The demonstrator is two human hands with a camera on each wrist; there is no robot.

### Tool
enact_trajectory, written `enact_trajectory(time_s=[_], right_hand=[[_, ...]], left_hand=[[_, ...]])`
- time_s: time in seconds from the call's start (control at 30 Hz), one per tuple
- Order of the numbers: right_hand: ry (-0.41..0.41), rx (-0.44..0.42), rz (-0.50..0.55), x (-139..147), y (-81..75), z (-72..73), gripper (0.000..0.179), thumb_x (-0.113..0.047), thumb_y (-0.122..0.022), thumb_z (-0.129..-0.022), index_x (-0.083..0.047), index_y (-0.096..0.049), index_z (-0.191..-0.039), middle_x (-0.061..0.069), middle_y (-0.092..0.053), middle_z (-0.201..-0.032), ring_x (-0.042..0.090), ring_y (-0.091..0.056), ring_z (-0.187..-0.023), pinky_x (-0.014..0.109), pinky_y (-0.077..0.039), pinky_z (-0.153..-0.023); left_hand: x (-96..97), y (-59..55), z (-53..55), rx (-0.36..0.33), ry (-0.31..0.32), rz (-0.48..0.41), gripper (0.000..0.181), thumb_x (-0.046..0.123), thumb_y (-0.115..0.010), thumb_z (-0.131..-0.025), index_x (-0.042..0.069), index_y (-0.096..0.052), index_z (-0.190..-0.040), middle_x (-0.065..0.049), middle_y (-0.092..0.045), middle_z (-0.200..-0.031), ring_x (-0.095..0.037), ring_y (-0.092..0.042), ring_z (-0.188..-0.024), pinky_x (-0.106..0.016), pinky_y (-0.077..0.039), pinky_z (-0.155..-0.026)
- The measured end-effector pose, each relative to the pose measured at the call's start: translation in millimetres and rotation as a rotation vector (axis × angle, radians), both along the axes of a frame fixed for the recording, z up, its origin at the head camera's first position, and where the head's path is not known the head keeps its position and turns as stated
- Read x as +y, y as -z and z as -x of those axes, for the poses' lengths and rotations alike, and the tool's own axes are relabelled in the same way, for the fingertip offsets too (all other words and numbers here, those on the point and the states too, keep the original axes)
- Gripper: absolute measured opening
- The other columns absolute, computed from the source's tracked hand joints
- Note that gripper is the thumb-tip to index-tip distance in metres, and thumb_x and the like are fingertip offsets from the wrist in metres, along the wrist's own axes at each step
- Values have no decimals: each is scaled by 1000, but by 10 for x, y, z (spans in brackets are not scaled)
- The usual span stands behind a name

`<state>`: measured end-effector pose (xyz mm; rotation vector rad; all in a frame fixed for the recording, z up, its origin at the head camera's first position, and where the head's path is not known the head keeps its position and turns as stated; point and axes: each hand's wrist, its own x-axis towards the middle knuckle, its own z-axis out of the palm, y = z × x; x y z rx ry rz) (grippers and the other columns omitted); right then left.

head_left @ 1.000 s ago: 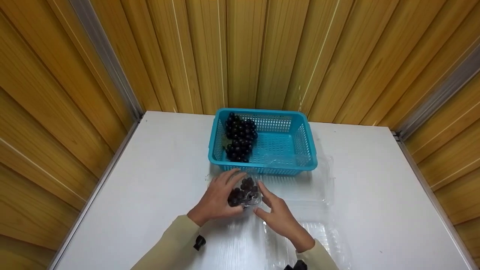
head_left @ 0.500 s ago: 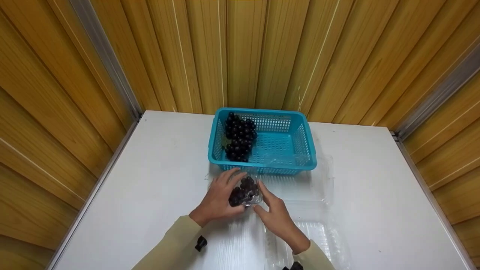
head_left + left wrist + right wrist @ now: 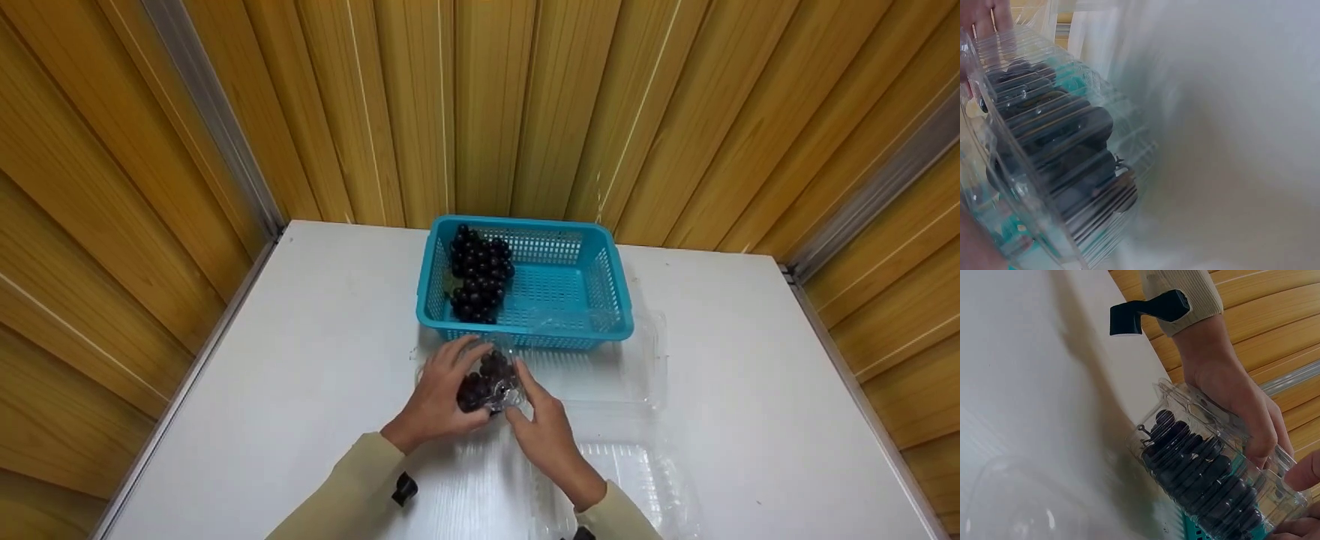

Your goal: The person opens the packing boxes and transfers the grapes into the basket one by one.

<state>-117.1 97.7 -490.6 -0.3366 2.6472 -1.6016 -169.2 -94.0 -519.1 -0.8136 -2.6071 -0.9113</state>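
Note:
A clear plastic clamshell box (image 3: pixel 510 401) holding dark grapes (image 3: pixel 474 391) is between both hands in front of the basket. My left hand (image 3: pixel 437 391) grips it from the left, fingers over its far side and thumb at its near side. At its right end, my right hand (image 3: pixel 549 435) pinches the edge between thumb and fingers. Through the ribbed wall of the box (image 3: pixel 1050 152), grapes show in the left wrist view. The right wrist view has the box (image 3: pixel 1207 461) tilted above the table, with the left hand (image 3: pixel 1230 388) around its rim edge.
Behind the hands stands a blue-green plastic basket (image 3: pixel 525 330) with a bunch of dark grapes (image 3: pixel 480 277) in its left part. Clear plastic containers (image 3: pixel 630 487) lie on the white table (image 3: pixel 322 315) to the right. Wood-patterned panels (image 3: pixel 487 112) enclose the table's back and sides.
My right hand and forearm have shifted slightly left, its thumb and fingers closing in on the box's right edge. The left hand keeps its grip almost unmoved.

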Motion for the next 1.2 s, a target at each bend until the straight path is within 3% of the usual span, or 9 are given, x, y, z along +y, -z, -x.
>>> enact_trajectory(time_s=[0.67, 0.73, 0.97, 1.2], right_hand=[[-17, -77, 63, -26, -27, -12, 69, -6, -48, -95, -6, -14, -155, 18, -22, -159, 37, -27, -144, 55, -29, -113], [-25, -85, 72, -26, -26, -10, 69, -7, -48, -96, -7, -13, -155, 17, -20, -159, 36, -26, -145, 56, -28, -114], [-69, -128, 114, 19, 30, -1, 69, 1, -42, -96, -11, -10, -156, 11, -14, -162, 31, -15, -149, 54, -22, -117], [-98, -155, 123, 28, 28, 1, 71, -1, -43, -96, -14, -7, -156, 9, -11, -163, 32, -13, -149, 54, -21, -117]], left_hand=[[-34, 34, 5, -87, 52, -157, 82, 28, -69, -70, 33, -40, -147, -11, -40, -149, -25, -38, -134, -61, -35, -103], [-41, 41, 9, -91, 57, -160, 81, 27, -68, -71, 32, -41, -147, -12, -40, -149, -25, -38, -134, -61, -35, -102], [-124, -41, -5, -219, 57, -259, 67, 10, -58, -80, 20, -46, -145, -10, -38, -151, -28, -36, -138, -50, -40, -92], [-129, -91, 22, -243, 52, -241, 67, 10, -58, -78, 21, -48, -144, -12, -39, -151, -30, -36, -137, -51, -41, -93]])
